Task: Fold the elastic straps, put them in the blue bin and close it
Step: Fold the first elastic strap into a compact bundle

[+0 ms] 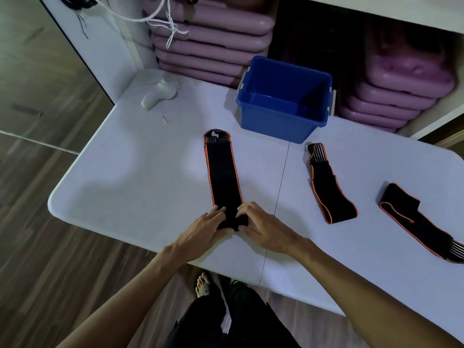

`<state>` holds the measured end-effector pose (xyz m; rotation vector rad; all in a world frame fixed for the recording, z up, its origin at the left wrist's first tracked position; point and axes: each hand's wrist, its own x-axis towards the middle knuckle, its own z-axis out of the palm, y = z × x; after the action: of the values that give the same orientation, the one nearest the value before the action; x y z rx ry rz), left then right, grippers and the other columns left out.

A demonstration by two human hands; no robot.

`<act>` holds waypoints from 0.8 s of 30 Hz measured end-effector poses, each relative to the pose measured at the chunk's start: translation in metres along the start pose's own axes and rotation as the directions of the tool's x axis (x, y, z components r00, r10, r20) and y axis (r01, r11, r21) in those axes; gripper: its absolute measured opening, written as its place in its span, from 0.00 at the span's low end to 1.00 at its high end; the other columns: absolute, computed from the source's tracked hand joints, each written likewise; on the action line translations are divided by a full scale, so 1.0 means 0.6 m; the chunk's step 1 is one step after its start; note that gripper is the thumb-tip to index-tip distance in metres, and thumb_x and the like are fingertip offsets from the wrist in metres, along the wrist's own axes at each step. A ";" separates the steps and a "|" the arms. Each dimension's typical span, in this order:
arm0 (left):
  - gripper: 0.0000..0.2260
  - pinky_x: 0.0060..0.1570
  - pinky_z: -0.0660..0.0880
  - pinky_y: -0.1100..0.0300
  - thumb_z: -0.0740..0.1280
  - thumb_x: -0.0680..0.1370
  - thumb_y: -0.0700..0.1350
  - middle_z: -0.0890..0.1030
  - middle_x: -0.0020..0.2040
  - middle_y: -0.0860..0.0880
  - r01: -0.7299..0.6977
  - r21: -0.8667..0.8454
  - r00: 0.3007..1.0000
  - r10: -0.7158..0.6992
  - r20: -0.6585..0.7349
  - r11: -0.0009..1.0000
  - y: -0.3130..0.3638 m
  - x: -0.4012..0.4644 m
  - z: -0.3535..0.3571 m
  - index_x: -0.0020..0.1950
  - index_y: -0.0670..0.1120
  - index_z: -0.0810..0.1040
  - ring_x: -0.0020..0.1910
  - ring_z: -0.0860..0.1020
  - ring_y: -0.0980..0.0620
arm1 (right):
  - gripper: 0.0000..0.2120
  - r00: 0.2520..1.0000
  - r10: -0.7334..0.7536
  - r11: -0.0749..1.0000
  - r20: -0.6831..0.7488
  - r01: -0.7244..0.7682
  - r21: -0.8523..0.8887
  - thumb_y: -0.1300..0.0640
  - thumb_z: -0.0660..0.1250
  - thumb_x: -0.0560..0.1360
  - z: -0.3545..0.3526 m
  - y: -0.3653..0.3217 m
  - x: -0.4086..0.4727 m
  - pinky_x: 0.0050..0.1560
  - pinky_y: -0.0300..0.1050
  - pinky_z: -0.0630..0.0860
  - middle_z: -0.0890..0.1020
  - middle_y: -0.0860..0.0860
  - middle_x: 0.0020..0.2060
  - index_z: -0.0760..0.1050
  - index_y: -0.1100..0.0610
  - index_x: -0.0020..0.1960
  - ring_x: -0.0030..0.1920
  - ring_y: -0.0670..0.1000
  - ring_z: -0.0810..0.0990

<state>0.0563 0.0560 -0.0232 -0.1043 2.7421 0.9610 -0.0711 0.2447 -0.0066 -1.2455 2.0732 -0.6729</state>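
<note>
A black elastic strap with orange edging (222, 172) lies stretched out on the white table (140, 172), running away from me. My left hand (204, 231) and my right hand (263, 226) both pinch its near end, which is curled over into a small fold. A second strap (326, 187) lies loosely doubled to the right. A third strap (411, 217) sits crumpled at the far right edge. The blue bin (283, 99) stands open and empty at the back of the table. I see no lid.
A white handheld device (158, 95) and a small metal piece (164, 119) lie at the table's back left. Stacks of pink trays (211, 43) fill the shelves behind the bin. White cords (160, 21) hang at upper left. The table's near edge is close to my feet.
</note>
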 end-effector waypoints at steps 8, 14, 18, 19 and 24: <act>0.36 0.68 0.68 0.54 0.50 0.74 0.71 0.68 0.73 0.48 0.071 -0.161 0.993 -0.085 -0.082 0.984 -0.010 0.002 0.015 0.54 0.40 0.78 0.74 0.65 0.50 | 0.24 0.998 0.047 0.999 0.034 -0.047 -0.005 0.38 0.61 0.78 0.006 0.001 0.004 0.57 0.46 0.76 0.65 0.41 0.67 0.65 0.48 0.69 0.58 0.48 0.76; 0.38 0.54 0.76 0.55 0.45 0.75 0.71 0.72 0.67 0.45 0.009 0.005 0.991 -0.009 -0.137 1.000 -0.005 0.008 0.011 0.53 0.40 0.77 0.55 0.80 0.44 | 0.21 0.999 0.048 0.995 -0.011 -0.049 -0.086 0.46 0.61 0.80 0.016 0.013 0.005 0.58 0.47 0.77 0.67 0.45 0.68 0.71 0.56 0.69 0.53 0.50 0.80; 0.25 0.61 0.73 0.50 0.50 0.79 0.64 0.71 0.68 0.42 -0.088 0.132 0.985 0.106 -0.133 0.987 -0.005 0.001 0.025 0.62 0.46 0.70 0.63 0.75 0.41 | 0.19 1.000 -0.012 0.988 0.005 0.013 -0.155 0.48 0.59 0.82 0.015 0.014 0.005 0.58 0.44 0.77 0.68 0.47 0.68 0.74 0.58 0.67 0.56 0.50 0.81; 0.25 0.60 0.74 0.50 0.49 0.79 0.63 0.73 0.67 0.41 -0.100 0.150 0.982 0.122 -0.147 0.984 -0.005 0.001 0.026 0.60 0.45 0.71 0.65 0.74 0.40 | 0.18 1.000 -0.022 0.983 0.012 0.024 -0.181 0.48 0.58 0.82 0.014 0.013 0.007 0.56 0.46 0.78 0.68 0.47 0.68 0.74 0.57 0.66 0.54 0.51 0.81; 0.28 0.61 0.73 0.51 0.50 0.80 0.62 0.76 0.65 0.39 -0.095 0.094 0.977 0.111 -0.184 0.991 -0.004 0.002 0.025 0.51 0.40 0.77 0.66 0.73 0.38 | 0.20 0.999 -0.031 0.973 0.037 0.039 -0.228 0.45 0.59 0.81 0.007 0.007 0.016 0.52 0.46 0.78 0.67 0.46 0.68 0.71 0.56 0.67 0.52 0.53 0.81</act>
<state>0.0586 0.0638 -0.0362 -0.0409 2.9846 0.9009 -0.0741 0.2373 -0.0144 -1.4122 2.1518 -0.4335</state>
